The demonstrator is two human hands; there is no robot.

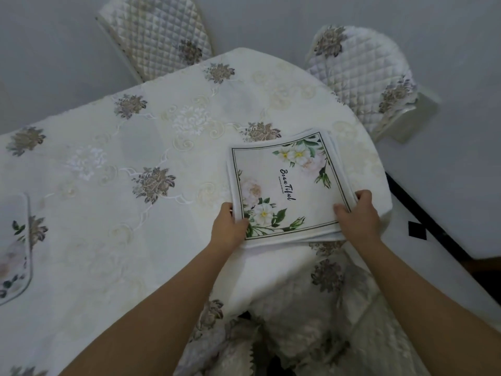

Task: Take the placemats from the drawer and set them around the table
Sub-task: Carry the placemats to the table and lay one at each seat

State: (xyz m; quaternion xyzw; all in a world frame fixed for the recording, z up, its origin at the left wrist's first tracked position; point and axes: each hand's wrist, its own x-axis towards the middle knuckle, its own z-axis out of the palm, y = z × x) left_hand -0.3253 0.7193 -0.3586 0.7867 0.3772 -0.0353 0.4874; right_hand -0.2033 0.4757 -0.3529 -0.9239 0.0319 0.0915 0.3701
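Both hands grasp a stack of floral placemats (287, 185) right of centre on the cloth-covered desk (108, 213): left hand (229, 226), right hand (357, 215). Best peel only the top mat, steadying the rest.

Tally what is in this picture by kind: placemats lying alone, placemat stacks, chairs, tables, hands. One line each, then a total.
Placemat lying alone: 1, the placemat at the left edge
Stack of placemats: 1, the stack, gripped by the left hand and the right hand; its layers cannot be counted
Chairs: 2, far chair, right chair
Table: 1, the table
Hands: 2
Total: 7
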